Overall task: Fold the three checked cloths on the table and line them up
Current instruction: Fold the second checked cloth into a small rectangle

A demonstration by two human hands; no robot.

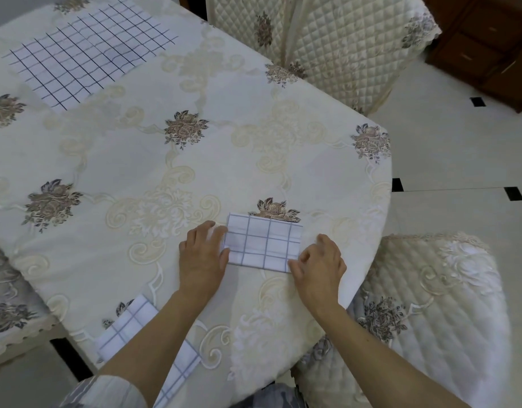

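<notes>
A small folded white cloth with a grey check [264, 242] lies flat near the table's right edge. My left hand [202, 256] rests on its left end, fingers spread and touching the fabric. My right hand [320, 267] pinches its lower right corner. A second grey-checked cloth [136, 328] lies at the near edge, partly under my left forearm and hanging over the side. A third cloth with a dark check [88, 51] lies spread flat at the far left of the table.
The table [171, 172] wears a cream floral tablecloth. Quilted chairs stand at the far side [327, 39], at the right [430, 304] and at the left [9, 290]. A dark wooden cabinet [489, 45] stands at the back right on the tiled floor.
</notes>
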